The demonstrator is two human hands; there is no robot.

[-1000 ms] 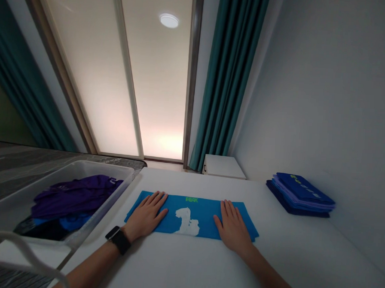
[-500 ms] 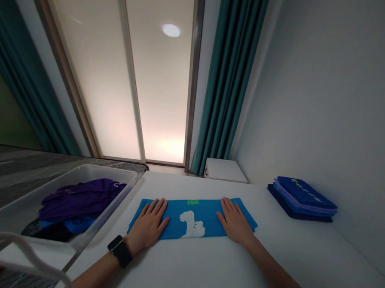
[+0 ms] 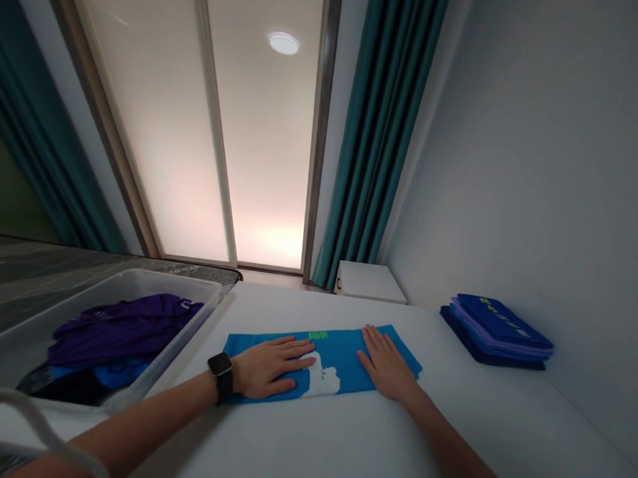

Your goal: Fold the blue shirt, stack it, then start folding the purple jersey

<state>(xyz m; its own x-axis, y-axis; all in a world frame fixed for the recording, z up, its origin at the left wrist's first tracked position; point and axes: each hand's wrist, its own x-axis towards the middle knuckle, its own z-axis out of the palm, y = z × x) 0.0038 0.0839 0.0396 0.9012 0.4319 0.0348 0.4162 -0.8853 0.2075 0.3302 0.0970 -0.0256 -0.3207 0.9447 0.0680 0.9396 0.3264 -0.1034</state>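
Observation:
A folded blue T-shirt [image 3: 344, 372] with green lettering and a white print lies flat on the white table [image 3: 308, 445]. My left hand [image 3: 269, 367], a black watch on its wrist, rests on the left part of the shirt. Its fingers are stretched out to the right and cover part of the white print. On the shirt's right part lies my right hand [image 3: 389, 365], palm down, fingers extended away from me. Neither hand grasps the cloth.
To the left stands a white plastic bin [image 3: 171, 360] holding crumpled purple, blue and dark clothes [image 3: 119, 328]. A stack of folded clothes [image 3: 499, 334] sits at the right near the wall. Behind the table is a white cabinet [image 3: 370, 281]. A pale cable-like loop [image 3: 36, 424] crosses the lower left.
My left hand has slid right across the shirt and turned so its fingers point right. My right hand stays in nearly the same place. The view has shifted slightly.

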